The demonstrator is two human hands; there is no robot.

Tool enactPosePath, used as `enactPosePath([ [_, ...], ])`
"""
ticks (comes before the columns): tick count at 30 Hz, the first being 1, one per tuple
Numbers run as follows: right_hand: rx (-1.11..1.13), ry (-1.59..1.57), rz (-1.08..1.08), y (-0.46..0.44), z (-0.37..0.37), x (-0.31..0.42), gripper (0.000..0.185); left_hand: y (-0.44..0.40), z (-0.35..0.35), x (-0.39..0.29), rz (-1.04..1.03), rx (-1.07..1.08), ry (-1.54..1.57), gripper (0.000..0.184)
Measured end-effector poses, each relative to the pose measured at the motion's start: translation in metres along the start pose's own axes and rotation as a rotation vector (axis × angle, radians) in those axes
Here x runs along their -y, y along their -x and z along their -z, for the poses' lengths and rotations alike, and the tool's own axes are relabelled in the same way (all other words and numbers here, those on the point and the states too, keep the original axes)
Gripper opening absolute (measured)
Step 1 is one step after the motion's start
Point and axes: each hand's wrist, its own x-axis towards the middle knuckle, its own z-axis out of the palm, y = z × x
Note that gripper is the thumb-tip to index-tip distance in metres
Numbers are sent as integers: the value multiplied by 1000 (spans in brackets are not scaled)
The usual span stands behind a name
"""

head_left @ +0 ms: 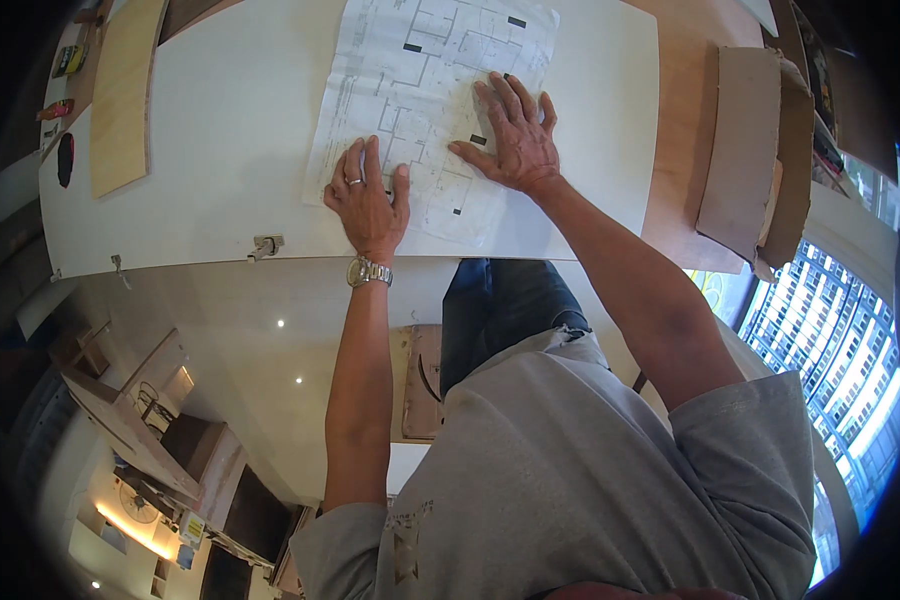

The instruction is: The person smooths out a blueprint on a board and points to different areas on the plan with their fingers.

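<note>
A printed floor plan sheet (370, 90) lies on a white board (240, 120). My left hand (372, 200), with a ring and a metal watch at the wrist, rests on the sheet's lower left part, fingers apart. On the sheet's right side my right hand (518, 138) lies with its fingers spread. Neither hand grips anything. Parts of the drawing are hidden under both hands.
A cardboard box (740, 150) stands at the right on a brown wooden surface (678, 180). A plywood strip (125, 100) lies at the upper left. Metal hinges (266, 246) sit on the board's near edge. A tall window (830, 340) is at the right.
</note>
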Motion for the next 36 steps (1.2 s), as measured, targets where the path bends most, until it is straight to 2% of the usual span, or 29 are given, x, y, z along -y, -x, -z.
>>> enactPosePath([
  [2,5,4,-2,1,0,1,104,-1,-3,2,24,-4,-3,60],
  [9,14,4,-4,3,0,1,104,-10,4,-6,58,-19,-45,54],
  [12,-6,-14,-3,2,0,-1,103,-29,10,-8,140,92,-15,50],
  [14,-12,-22,1,0,-1,0,102,-49,8,-5,-5,50,-55,49],
  [15,-16,-22,3,1,-1,-1,102,-57,3,-3,-1,52,-57,49],
  [17,-13,-24,3,3,-1,0,102,-70,-3,-1,-110,-40,124,56],
  [20,-15,-29,15,0,-1,-2,102,-75,-7,-1,-133,25,6,60],
  [22,-42,-82,18,2,0,-2,87,-72,-10,-1,-126,26,-39,60],
  [23,-37,-85,28,2,-1,-4,87,-71,-12,-1,-123,22,-88,59],
  [25,-48,-109,18,1,-4,-6,68,-69,-14,-2,-110,11,-108,57],
  [26,-45,-115,31,0,-4,-7,68,-69,-16,-3,-111,-1,-121,54],
  [28,-70,-181,18,1,-4,-9,56,-68,-18,-2,-111,-24,-136,53],
  [36,-95,-264,55,4,-4,-16,51,-70,-26,6,-111,-57,-155,51],
])
